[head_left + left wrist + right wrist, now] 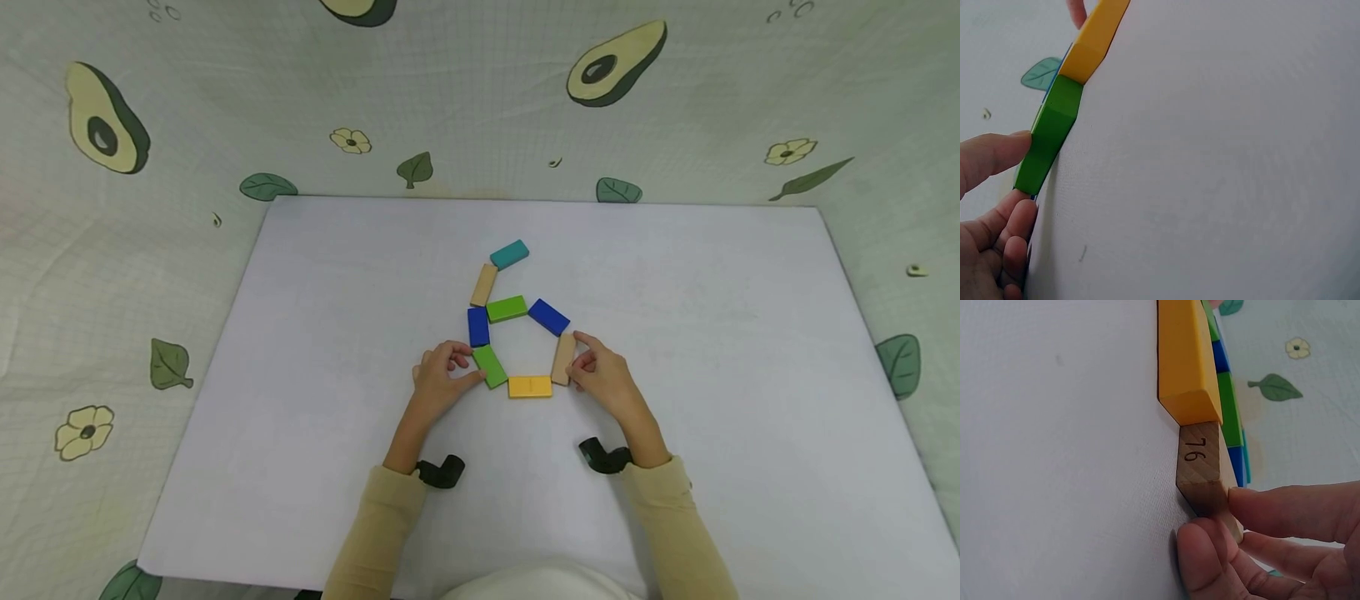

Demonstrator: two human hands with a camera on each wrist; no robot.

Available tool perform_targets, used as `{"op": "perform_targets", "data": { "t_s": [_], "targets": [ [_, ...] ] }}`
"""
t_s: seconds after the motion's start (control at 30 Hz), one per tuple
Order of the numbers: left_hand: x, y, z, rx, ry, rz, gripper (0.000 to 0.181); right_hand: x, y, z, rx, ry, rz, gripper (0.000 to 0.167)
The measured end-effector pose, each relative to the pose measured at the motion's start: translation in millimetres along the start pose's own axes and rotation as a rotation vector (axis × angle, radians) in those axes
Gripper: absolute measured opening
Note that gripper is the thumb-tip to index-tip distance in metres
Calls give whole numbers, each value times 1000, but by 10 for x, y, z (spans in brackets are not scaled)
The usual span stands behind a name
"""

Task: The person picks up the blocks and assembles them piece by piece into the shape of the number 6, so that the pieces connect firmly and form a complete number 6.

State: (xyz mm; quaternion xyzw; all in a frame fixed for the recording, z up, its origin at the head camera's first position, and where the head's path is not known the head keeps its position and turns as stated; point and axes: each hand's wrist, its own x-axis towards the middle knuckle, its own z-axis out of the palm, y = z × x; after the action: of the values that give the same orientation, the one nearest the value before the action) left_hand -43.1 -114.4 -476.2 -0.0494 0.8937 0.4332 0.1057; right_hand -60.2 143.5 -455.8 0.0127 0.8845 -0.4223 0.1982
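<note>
In the head view, flat blocks form a ring. My left hand [442,379] holds the lower-left green block [490,367] between thumb and index finger; the other fingers are curled. On the other side, my right hand [606,379] grips the plain wooden block [564,358], index finger at its far end and thumb near its lower end. The right wrist view shows 76 on this wooden block [1199,450]. Between both held blocks lies a yellow block [530,387]. A blue block [478,327], a second green block [507,308] and another blue block [548,317] continue the ring.
From the ring's upper left, a second wooden block [483,285] and a teal block [509,254] reach toward the far edge. All lie on a white table [712,333]. An avocado-print cloth [480,100] hangs behind it. Black wrist cameras [442,472] sit low by both wrists.
</note>
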Motion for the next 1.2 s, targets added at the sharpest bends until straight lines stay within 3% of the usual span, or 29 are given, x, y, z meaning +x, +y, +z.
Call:
{"op": "perform_targets", "data": {
  "t_s": [0.27, 0.5, 0.8, 0.97, 1.2],
  "targets": [
    [-8, 6, -4, 0, -2, 2, 37, -15, -25, -77, -20, -11, 8, 61],
    [-9, 10, -7, 4, 0, 2, 37, 104, -124, -318, -108, 16, -10, 56],
    [-7, 3, -4, -2, -3, 4, 37, 476, -388, -594, -162, 7, -64, 49],
    [-3, 0, -12, -8, -12, 14, 37, 723, -498, -601, -167, -26, -56, 48],
    [30, 15, -79, -70, -12, -20, 34, 1000, -664, -532, -175, -100, -53, 49]
  ]
}}
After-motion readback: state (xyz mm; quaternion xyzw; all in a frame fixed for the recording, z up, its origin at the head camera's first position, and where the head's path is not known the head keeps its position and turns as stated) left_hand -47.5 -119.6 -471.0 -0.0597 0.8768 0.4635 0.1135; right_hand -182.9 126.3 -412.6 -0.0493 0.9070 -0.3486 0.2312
